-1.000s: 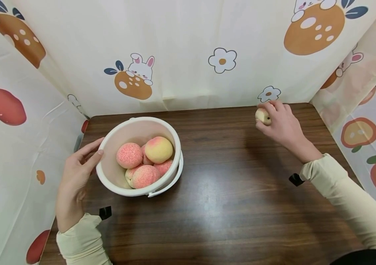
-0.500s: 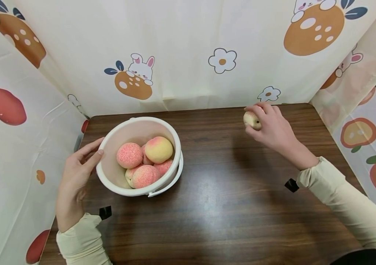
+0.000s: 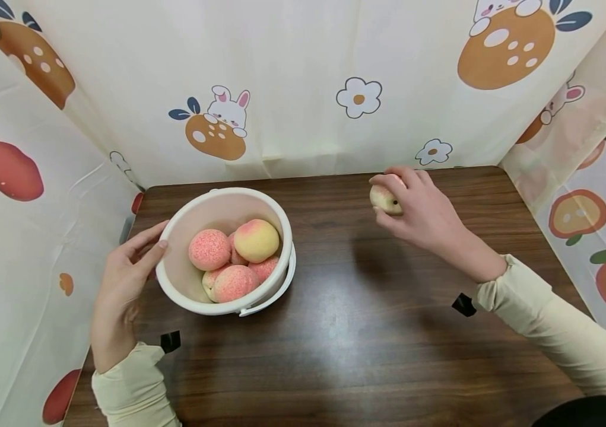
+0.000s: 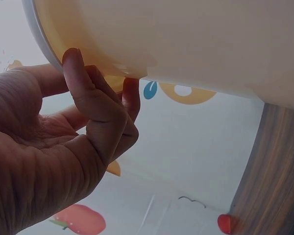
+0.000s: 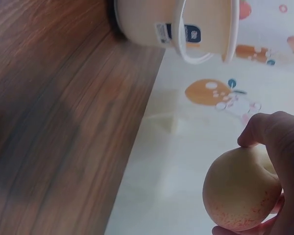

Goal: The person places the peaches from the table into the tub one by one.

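Note:
A white bucket (image 3: 174,290) stands at the left of the table, holding several pink and yellow peaches (image 3: 234,283). My left hand (image 3: 121,284) grips the bucket's rim on its left side; in the left wrist view the fingers (image 4: 105,105) bend against the rim and outer wall. Over the right half of the table, my right hand (image 3: 422,207) holds a pale peach (image 3: 384,199) between thumb and fingers. The right wrist view shows this peach (image 5: 240,188) with pink speckles on its lower side. A shadow on the wood lies below it, apart from the hand.
The dark wooden table (image 3: 335,356) reaches back to a cream curtain (image 3: 303,89) printed with fruit, rabbits and flowers. More printed cloth hangs at the left and right sides. The bucket's white handle (image 3: 276,302) hangs down on its right side.
My right hand has moved left with the peach, from near the back right corner towards the bucket. The left hand and the bucket have stayed in place.

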`<action>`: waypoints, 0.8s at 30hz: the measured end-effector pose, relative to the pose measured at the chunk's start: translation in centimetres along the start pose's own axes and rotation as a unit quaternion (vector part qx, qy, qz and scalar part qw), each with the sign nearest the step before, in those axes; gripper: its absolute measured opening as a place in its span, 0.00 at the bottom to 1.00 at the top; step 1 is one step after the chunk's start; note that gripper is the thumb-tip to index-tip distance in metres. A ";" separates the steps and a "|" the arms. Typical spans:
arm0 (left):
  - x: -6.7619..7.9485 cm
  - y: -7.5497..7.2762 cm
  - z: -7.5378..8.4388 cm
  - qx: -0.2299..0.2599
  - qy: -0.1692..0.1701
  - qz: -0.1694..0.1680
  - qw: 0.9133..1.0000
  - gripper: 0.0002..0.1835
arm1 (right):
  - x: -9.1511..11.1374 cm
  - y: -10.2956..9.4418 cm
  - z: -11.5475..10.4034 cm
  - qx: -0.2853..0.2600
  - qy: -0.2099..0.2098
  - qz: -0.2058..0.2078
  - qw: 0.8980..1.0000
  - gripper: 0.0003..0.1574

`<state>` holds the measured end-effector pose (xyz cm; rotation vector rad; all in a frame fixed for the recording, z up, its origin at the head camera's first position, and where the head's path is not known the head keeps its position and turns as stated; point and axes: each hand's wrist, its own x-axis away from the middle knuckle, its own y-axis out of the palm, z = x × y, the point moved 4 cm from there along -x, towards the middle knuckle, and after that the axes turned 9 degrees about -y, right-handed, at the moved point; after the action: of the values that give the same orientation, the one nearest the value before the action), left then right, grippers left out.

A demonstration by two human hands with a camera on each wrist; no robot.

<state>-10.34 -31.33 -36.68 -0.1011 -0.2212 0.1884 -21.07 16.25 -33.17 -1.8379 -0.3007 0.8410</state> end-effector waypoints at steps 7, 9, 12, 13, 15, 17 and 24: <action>0.0 0.1 0.2 0.009 0.009 -0.005 1.000 0.23 | -0.7 -1.0 -2.5 0.012 -0.049 0.010 0.999 0.31; 0.0 0.1 0.2 0.009 0.012 -0.005 1.000 0.22 | -0.8 -1.2 -3.2 0.015 -0.064 0.012 0.998 0.30; -0.1 0.1 0.2 0.005 0.012 -0.004 1.000 0.23 | -1.0 -1.5 -4.4 0.012 -0.087 0.015 0.996 0.29; -0.1 0.1 0.2 0.003 0.011 -0.004 1.000 0.23 | -1.1 -1.6 -4.9 0.009 -0.095 0.017 0.995 0.29; -0.1 0.0 0.2 0.001 0.008 -0.003 1.000 0.23 | -1.4 -1.7 -5.8 0.003 -0.110 0.020 0.994 0.29; -0.1 0.0 0.2 -0.001 0.006 -0.002 1.000 0.23 | -1.7 -1.7 -6.6 -0.004 -0.122 0.023 0.992 0.29; 0.0 0.0 0.1 -0.004 0.001 -0.001 1.000 0.24 | -3.3 -1.4 -9.6 -0.020 -0.153 0.027 0.988 0.28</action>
<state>-10.32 -31.34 -36.57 -0.1091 -0.2193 0.1846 -16.78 8.22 -28.59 -1.7581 -0.4670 1.1649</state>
